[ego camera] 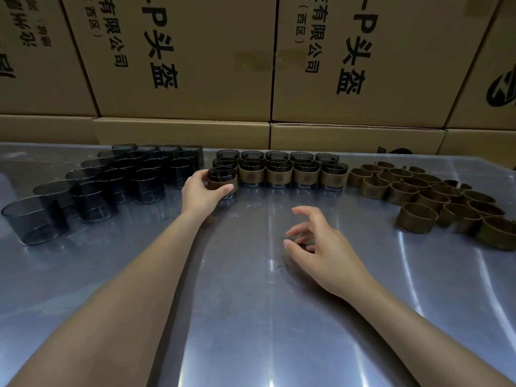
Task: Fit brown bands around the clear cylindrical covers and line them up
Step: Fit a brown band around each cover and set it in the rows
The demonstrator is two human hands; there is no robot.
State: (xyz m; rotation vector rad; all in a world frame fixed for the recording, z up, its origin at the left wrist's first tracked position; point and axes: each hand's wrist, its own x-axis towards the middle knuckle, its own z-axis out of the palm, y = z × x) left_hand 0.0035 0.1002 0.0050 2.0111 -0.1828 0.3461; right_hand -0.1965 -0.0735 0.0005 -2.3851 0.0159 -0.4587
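A banded cover (223, 181) is held by the left hand (199, 192), fingers and thumb curled round its band; it stands on the metal table (251, 317) at the left end of the front row of banded covers (279, 171). Rows are set side by side, touching, several deep toward the back. The right hand (321, 247) is held above the table near centre, fingers loosely curled, nothing gripped. Bare dark-tinted covers (111, 180) are grouped at the left, upright, close together. Loose brown bands (435, 196) are clustered at the right, standing on edge. Cardboard boxes (195, 65) with printed characters are stacked behind the table.
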